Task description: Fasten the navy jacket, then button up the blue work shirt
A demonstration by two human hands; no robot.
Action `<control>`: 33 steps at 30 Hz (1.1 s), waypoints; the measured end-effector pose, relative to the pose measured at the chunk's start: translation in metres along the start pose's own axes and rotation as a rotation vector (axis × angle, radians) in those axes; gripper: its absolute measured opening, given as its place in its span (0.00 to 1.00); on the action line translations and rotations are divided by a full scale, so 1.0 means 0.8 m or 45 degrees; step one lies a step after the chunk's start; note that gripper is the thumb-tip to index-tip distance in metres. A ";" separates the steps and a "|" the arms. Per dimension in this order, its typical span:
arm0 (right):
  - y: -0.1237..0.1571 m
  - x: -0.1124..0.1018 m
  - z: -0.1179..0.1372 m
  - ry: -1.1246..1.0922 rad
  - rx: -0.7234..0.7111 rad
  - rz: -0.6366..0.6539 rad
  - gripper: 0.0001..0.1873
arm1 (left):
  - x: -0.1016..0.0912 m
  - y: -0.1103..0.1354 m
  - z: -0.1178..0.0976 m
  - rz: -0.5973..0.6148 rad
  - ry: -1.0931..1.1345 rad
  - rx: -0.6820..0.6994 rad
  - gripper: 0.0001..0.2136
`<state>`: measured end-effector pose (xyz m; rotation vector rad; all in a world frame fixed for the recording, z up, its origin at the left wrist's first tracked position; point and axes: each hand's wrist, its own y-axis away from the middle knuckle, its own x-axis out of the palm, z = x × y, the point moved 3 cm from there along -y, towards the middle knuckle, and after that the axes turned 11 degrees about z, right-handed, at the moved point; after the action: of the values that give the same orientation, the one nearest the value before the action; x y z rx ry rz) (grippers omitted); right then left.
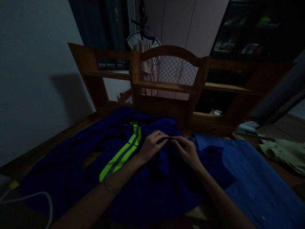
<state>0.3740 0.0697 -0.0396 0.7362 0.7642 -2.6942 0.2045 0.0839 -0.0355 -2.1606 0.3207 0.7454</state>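
A dark blue work garment (pixel 152 190) with a yellow-green and grey reflective strip (pixel 124 154) lies spread over the wooden desk. Near its far part, my left hand (pixel 153 143) pinches a fold of the cloth between thumb and fingers. My right hand (pixel 187 149) grips the same fold just beside it, the fingertips of both hands almost meeting. The pinched bit is dark, so I cannot make out whether a button or a seam is there. A bracelet circles my left wrist.
A lighter blue cloth (pixel 257 178) lies at the right. Behind stands a wooden shelf unit (pixel 169 51). Pale folded cloth (pixel 283 154) sits at the far right. A white cable (pixel 35 194) with a yellow tag runs at the lower left. Clothes hang on a rack (pixel 144 44) beyond.
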 end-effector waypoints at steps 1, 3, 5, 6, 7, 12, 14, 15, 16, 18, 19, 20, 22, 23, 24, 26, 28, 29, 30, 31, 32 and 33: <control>0.000 0.002 0.001 0.003 -0.004 -0.017 0.15 | 0.001 0.000 0.001 -0.008 -0.010 -0.012 0.08; 0.001 0.006 0.004 0.031 -0.014 -0.053 0.24 | 0.002 0.000 0.003 -0.035 -0.034 -0.032 0.08; 0.001 0.009 0.008 0.120 -0.044 -0.055 0.28 | 0.002 0.001 0.003 -0.065 -0.060 -0.034 0.08; 0.001 0.010 0.009 0.178 -0.064 -0.043 0.28 | 0.002 0.001 0.002 -0.081 -0.070 -0.034 0.08; 0.000 0.010 0.011 0.229 -0.085 -0.028 0.27 | 0.002 0.001 0.002 -0.101 -0.077 -0.038 0.08; -0.001 0.010 0.010 0.298 -0.218 0.005 0.18 | 0.002 0.003 0.000 -0.152 -0.096 -0.089 0.09; -0.001 0.010 0.009 0.315 -0.241 -0.005 0.16 | 0.002 0.003 0.000 -0.165 -0.106 -0.098 0.09; -0.001 0.010 0.008 0.326 -0.242 -0.017 0.16 | 0.003 0.003 0.000 -0.174 -0.106 -0.100 0.09; -0.001 0.010 0.008 0.337 -0.243 -0.029 0.16 | 0.003 0.003 0.001 -0.179 -0.105 -0.099 0.09; -0.001 0.011 0.007 0.351 -0.244 -0.041 0.15 | 0.003 0.003 0.001 -0.184 -0.103 -0.083 0.10; -0.001 0.011 0.008 0.354 -0.246 -0.041 0.14 | 0.003 0.003 0.000 -0.186 -0.105 -0.070 0.10; -0.001 0.011 0.008 0.357 -0.248 -0.041 0.14 | 0.003 0.003 0.000 -0.187 -0.110 -0.057 0.10; 0.000 0.010 0.009 0.365 -0.248 -0.045 0.14 | 0.001 0.002 -0.002 -0.182 -0.127 -0.035 0.09; 0.001 0.009 0.009 0.370 -0.245 -0.052 0.13 | 0.001 0.002 -0.002 -0.171 -0.138 -0.024 0.09; 0.002 0.009 0.009 0.376 -0.239 -0.063 0.12 | 0.000 0.002 -0.003 -0.156 -0.150 -0.013 0.09; 0.004 0.007 0.009 0.389 -0.223 -0.083 0.11 | -0.001 0.001 -0.004 -0.121 -0.181 0.011 0.09; 0.005 0.007 0.009 0.408 -0.212 -0.092 0.10 | -0.002 0.000 -0.005 -0.093 -0.209 0.032 0.08; 0.006 0.007 0.009 0.421 -0.207 -0.093 0.10 | -0.002 0.000 -0.005 -0.079 -0.221 0.038 0.08; 0.006 0.007 0.008 0.436 -0.201 -0.093 0.10 | -0.003 -0.001 -0.005 -0.064 -0.231 0.042 0.08; 0.006 0.008 0.008 0.451 -0.193 -0.094 0.10 | -0.003 -0.001 -0.004 -0.046 -0.239 0.046 0.08; 0.006 0.008 0.008 0.463 -0.183 -0.096 0.10 | -0.003 -0.002 -0.004 -0.026 -0.245 0.050 0.08; 0.006 0.008 0.008 0.470 -0.170 -0.101 0.10 | -0.003 -0.002 -0.004 -0.003 -0.249 0.053 0.07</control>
<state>0.3677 0.0617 -0.0402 1.2106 1.0657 -2.5724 0.2043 0.0828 -0.0314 -2.0292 0.2290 0.9322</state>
